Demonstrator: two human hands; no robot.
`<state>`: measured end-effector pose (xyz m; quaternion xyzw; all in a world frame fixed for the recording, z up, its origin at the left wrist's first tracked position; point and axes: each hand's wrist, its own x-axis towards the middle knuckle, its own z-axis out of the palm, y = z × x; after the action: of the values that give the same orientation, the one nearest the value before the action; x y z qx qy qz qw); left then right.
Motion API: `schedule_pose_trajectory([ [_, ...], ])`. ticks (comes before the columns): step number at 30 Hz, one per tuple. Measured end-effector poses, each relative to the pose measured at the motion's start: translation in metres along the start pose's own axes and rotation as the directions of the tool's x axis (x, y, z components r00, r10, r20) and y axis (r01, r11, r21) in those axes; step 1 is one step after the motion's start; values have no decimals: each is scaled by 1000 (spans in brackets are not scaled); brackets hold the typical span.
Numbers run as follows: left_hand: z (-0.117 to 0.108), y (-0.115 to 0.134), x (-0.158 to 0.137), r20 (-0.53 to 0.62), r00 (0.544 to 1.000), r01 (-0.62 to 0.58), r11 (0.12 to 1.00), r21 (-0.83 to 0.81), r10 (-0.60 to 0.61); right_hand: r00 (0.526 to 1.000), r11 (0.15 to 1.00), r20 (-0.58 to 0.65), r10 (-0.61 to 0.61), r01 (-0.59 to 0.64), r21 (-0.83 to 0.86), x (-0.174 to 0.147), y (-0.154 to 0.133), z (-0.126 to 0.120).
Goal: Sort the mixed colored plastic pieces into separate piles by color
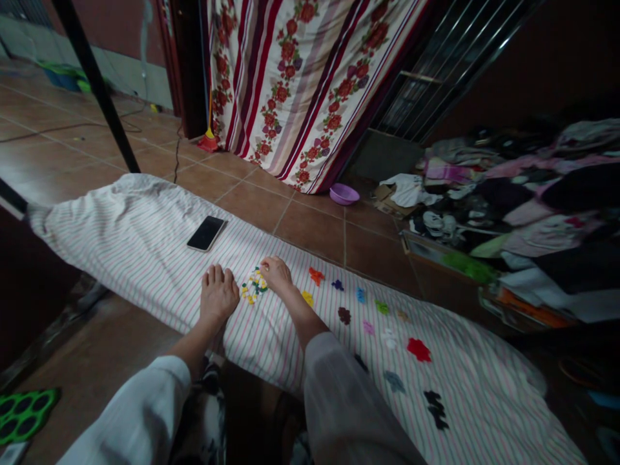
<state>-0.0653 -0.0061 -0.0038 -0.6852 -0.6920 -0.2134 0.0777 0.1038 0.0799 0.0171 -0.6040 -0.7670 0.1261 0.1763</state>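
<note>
At the yellow-and-green pieces (250,296), left hand (219,295) lies flat, right hand (277,274) curled.

Home interior, floral curtain (285,84), tiled floor (310,231), heaped clothes (537,206), broom (208,141), purple basin (344,197)

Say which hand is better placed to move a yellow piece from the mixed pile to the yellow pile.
Probably the right hand: it is at the mixed pile, on the side towards the yellow pile. The left hand lies palm down on the opposite side.
</note>
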Motion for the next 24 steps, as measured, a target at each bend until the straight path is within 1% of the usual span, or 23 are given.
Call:
schedule_pose_trajectory([
  [2, 1, 0, 0, -1, 1000, -1, 1000, 7, 1, 1000, 999, -30, 2, 0, 54, -3, 3, 0],
  [6, 0, 0, 0, 1, 1000, -8, 999, 46, 8, 993, 980, -89, 73, -55, 191, -15, 9, -1],
  [8, -1, 0, -1, 2, 1000, -15, 999, 51, 15, 989, 970, -121, 89, -58, 237, -24, 14, -3],
  [12, -4, 0, -1, 19, 999, -28, 996, 80, 26, 976, 952, -187, 111, -51, 301, -45, 25, -13],
  [15, -5, 0, -1, 31, 999, -27, 996, 89, 24, 963, 931, -224, 152, -64, 359, -64, 38, -25],
  [20, -7, 1, -2, 25, 999, -32, 996, 84, 30, 926, 894, -268, 266, -132, 428, -106, 72, -48],
  [24, -8, 0, -2, 8, 999, -46, 993, 112, 45, 868, 893, -334, 367, -230, 386, -144, 114, -74],
])
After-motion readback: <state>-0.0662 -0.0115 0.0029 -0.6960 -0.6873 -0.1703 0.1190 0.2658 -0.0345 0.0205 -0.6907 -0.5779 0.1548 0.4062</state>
